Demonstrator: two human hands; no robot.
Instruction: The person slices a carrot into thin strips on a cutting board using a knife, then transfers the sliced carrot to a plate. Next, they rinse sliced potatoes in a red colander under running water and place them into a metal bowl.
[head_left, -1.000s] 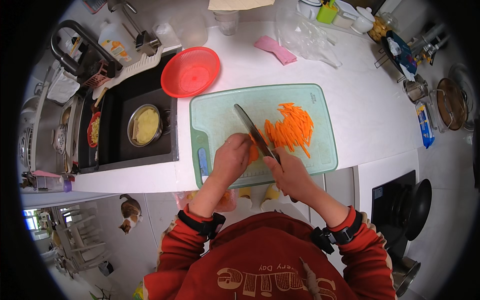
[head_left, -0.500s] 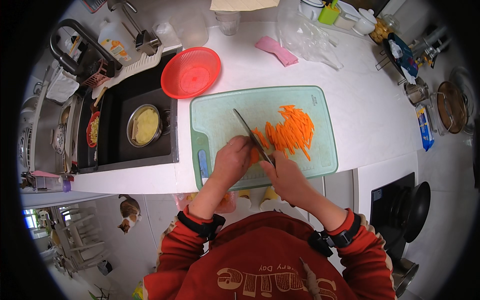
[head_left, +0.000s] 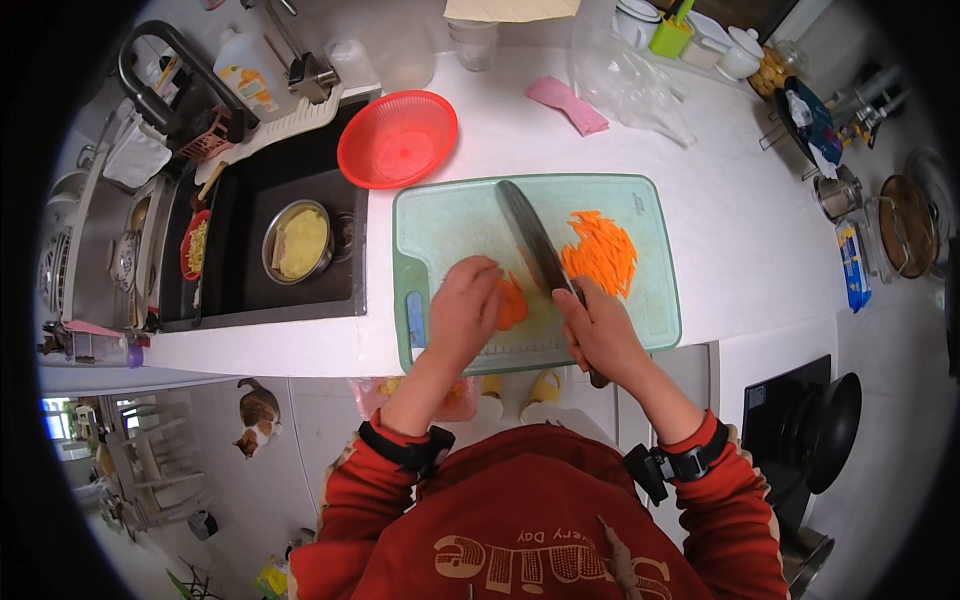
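My right hand [head_left: 605, 330] grips the handle of a kitchen knife [head_left: 533, 235], whose dark, wide blade points away over the cutting board [head_left: 455, 215]. At the board's near middle my left hand [head_left: 465, 310] is curled, its fingertips against a small stack of carrot slices [head_left: 512, 303]; its thumb is hidden. The blade stands apart from these slices, to their right. Beyond the knife a heap of carrot strips [head_left: 600, 255] lies on the right half of the board.
A red plastic colander [head_left: 398, 140] sits behind the board's left corner, by the dark sink [head_left: 345, 285]. In the sink is a metal bowl [head_left: 298, 242] with pale yellow slices. A pink cloth [head_left: 568, 105] and clear plastic bag [head_left: 630, 85] lie at the back. A cat [head_left: 258, 415] stands on the floor.
The knife has swung away from the carrot slices to the right, its blade now tilted flatter beside the strips. The strip heap is pushed together farther right. My left hand has shifted slightly.
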